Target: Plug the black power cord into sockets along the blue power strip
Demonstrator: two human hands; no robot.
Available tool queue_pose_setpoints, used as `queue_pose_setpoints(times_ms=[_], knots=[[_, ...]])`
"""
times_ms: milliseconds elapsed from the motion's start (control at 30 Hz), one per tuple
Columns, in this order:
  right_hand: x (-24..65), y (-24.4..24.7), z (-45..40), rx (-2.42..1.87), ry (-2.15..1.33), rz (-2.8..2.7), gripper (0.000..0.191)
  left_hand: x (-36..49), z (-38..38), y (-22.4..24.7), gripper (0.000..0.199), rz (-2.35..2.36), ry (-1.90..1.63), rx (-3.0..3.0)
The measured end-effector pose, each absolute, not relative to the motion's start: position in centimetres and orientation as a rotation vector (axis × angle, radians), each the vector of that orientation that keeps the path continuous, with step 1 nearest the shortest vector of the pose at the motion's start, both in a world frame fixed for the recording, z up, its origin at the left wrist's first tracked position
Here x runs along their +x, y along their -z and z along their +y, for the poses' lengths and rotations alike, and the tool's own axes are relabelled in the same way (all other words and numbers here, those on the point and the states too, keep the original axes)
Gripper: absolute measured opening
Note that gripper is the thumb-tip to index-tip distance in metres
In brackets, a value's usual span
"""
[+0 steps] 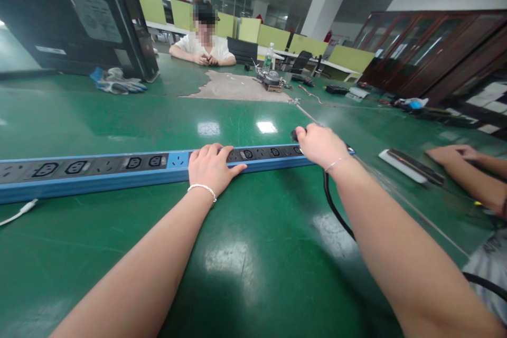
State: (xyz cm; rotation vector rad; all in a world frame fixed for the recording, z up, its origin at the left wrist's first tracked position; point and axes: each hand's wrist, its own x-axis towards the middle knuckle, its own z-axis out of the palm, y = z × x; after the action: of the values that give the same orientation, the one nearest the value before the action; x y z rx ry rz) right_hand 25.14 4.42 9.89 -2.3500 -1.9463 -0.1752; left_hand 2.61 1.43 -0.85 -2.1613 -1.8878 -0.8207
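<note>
A long blue power strip (119, 182) with black socket panels lies across the green table. My left hand (209, 166) grips it near its middle, fingers over the sockets and thumb along the front edge. Above the strip's right part, my right hand (320, 145) is closed around a black plug (293, 135), whose end pokes out to the left of the fingers. A black cable (335, 206) hangs below that hand and curves down behind my forearm. Most of the plug is hidden in my grip.
A black computer case (79, 16) stands at back left, with gloves (119, 82) beside it. Across the table sits a person (204, 45). A small mechanical device (271, 76) and a bottle (268, 57) are at the back. Another person's hands (451, 153) rest at right, near a black-and-white bar (412, 166).
</note>
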Motion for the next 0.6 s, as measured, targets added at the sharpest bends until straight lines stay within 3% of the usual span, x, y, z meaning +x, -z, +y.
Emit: queue_pose_setpoints(times_ms=[100,400,600], knots=[[25.3,-12.3,3.6,-2.208,0.107,-1.945,0.049,2.6,1.4,0.8,0.053,-1.898,0.802,-2.146],[22.1,-9.6,0.6,-1.765,-1.078,-1.855,0.036,2.4,1.4,0.7,0.046,-1.85,0.895,-2.166],[18.3,-7.8,1.5,-1.709,-0.896,-1.74,0.04,2.2,1.7,0.7,0.035,-1.883,1.342,-2.011]])
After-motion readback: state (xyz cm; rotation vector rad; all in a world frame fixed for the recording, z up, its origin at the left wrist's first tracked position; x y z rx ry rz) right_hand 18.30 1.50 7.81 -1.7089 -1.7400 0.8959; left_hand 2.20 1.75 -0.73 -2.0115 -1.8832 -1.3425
